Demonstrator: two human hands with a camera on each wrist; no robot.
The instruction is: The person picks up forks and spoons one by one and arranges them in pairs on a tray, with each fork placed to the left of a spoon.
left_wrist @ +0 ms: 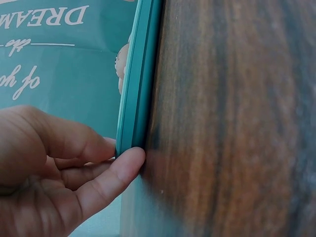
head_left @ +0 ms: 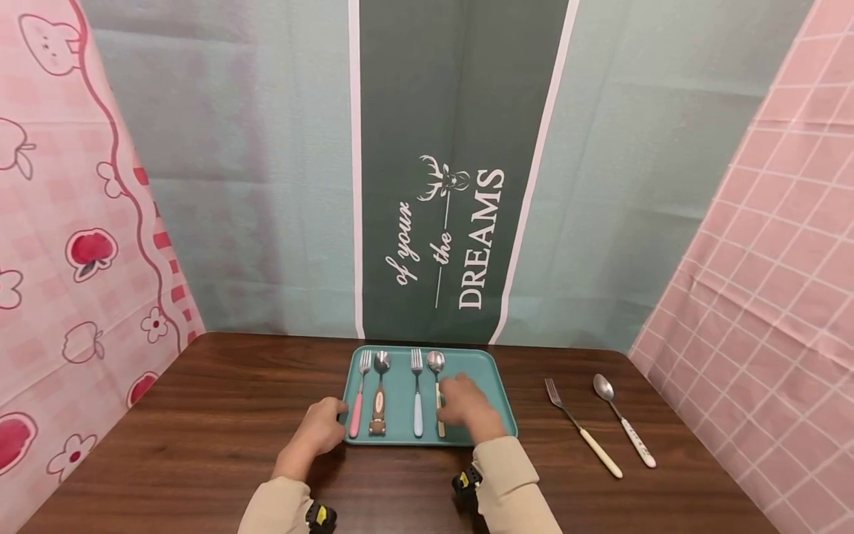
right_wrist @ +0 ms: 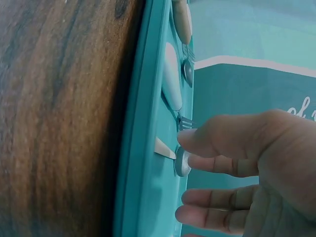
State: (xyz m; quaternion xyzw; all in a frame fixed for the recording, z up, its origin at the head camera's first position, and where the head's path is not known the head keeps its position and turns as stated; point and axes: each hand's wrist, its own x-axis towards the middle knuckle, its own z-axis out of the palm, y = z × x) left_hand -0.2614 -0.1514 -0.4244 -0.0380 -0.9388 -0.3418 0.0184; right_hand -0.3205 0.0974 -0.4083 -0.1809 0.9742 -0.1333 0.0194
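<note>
A teal tray (head_left: 398,393) lies on the table with two forks and two spoons in a row. My left hand (head_left: 320,428) pinches its near left corner, thumb and finger at the rim (left_wrist: 134,98) in the left wrist view. From the left come a pink-handled fork (head_left: 356,417), a spoon with a brown bear-shaped handle (head_left: 378,408), a blue-handled fork (head_left: 418,412) and a cream-handled spoon (head_left: 436,362). Over that last spoon hovers my right hand (head_left: 465,404), fingers apart and loosely bent, partly hiding its handle. In the right wrist view the thumb (right_wrist: 202,140) overlaps the spoon.
To the right of the tray, a fork with a cream handle (head_left: 600,452) and a spoon with a patterned white handle (head_left: 638,443) lie on the dark wooden table (head_left: 220,415). A green cloth (head_left: 293,185) hangs behind, with pink cloths on both sides.
</note>
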